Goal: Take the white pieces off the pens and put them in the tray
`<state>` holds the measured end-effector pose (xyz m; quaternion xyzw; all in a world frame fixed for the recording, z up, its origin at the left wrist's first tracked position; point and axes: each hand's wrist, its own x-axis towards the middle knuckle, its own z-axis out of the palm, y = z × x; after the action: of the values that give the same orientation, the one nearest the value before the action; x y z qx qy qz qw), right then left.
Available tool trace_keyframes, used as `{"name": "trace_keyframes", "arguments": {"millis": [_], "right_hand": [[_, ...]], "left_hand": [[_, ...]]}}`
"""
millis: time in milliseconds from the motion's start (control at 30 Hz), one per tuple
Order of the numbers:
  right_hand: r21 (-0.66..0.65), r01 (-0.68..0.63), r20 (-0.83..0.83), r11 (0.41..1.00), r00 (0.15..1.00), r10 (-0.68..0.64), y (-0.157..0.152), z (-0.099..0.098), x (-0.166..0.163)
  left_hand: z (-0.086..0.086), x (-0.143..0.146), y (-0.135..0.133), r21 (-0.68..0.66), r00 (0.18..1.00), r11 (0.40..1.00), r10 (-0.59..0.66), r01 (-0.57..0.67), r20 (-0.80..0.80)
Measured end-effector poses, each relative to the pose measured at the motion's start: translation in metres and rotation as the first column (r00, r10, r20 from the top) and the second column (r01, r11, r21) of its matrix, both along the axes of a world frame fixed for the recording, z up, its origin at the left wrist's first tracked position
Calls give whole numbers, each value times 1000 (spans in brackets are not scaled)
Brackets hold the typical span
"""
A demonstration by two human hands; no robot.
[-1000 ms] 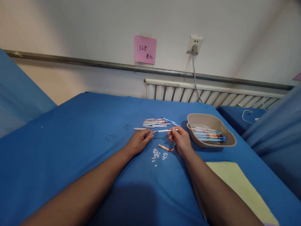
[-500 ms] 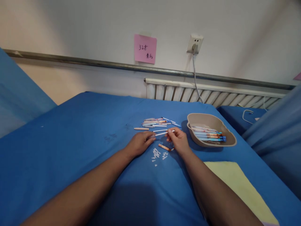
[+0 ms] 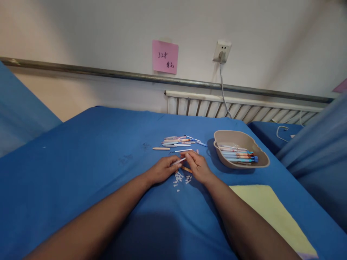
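Note:
A thin white pen refill [image 3: 179,161] slants between my two hands. My left hand [image 3: 162,169] is closed around its lower left end, and the fingers hide what else may be there. My right hand [image 3: 200,168] pinches the upper right end. Beneath the fingers lies an orange pen barrel [image 3: 186,169], partly covered. Small white plastic bits [image 3: 178,177] are scattered just in front of it on the blue sheet [image 3: 130,137]. Beyond my hands another white refill [image 3: 183,150] lies flat, near a pinkish pen piece [image 3: 161,148] and a pile of pen parts [image 3: 177,141].
A beige bin [image 3: 233,135] holding several pens stands to the right. A yellow cloth [image 3: 260,198] lies in front of it, beside my right forearm. Behind the table are a radiator [image 3: 200,106], a metal rail [image 3: 121,74] and a plugged-in cable [image 3: 222,81].
My hands have come closer together, with the right moving left and slightly down over the orange barrel. One white refill that was between the hands now lies on the sheet beyond them.

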<state>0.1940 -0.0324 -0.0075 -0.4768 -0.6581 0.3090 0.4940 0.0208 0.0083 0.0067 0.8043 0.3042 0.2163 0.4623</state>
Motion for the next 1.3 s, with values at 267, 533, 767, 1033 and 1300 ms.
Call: {"name": "trace_keyframes", "arguments": {"millis": [267, 533, 767, 1033, 1300], "right_hand": [[-59, -28, -192, 998, 981, 16, -1, 2, 3], [-126, 196, -416, 972, 879, -231, 13, -7, 20], [-161, 211, -339, 964, 906, -254, 15, -12, 21], [-210, 304, -373, 929, 854, -364, 24, -15, 33], [-228, 378, -274, 897, 859, -432, 32, -27, 42]], "left_hand": [[6, 1, -2, -133, 997, 991, 11, -2, 70], [6, -6, 9, -657, 913, 753, 263, 8, 312], [5, -12, 17, -796, 856, 598, 361, 92, 370], [-3, -12, 20, -787, 826, 617, 448, -9, 341], [-5, -13, 26, -787, 793, 612, 515, -74, 326]]}}
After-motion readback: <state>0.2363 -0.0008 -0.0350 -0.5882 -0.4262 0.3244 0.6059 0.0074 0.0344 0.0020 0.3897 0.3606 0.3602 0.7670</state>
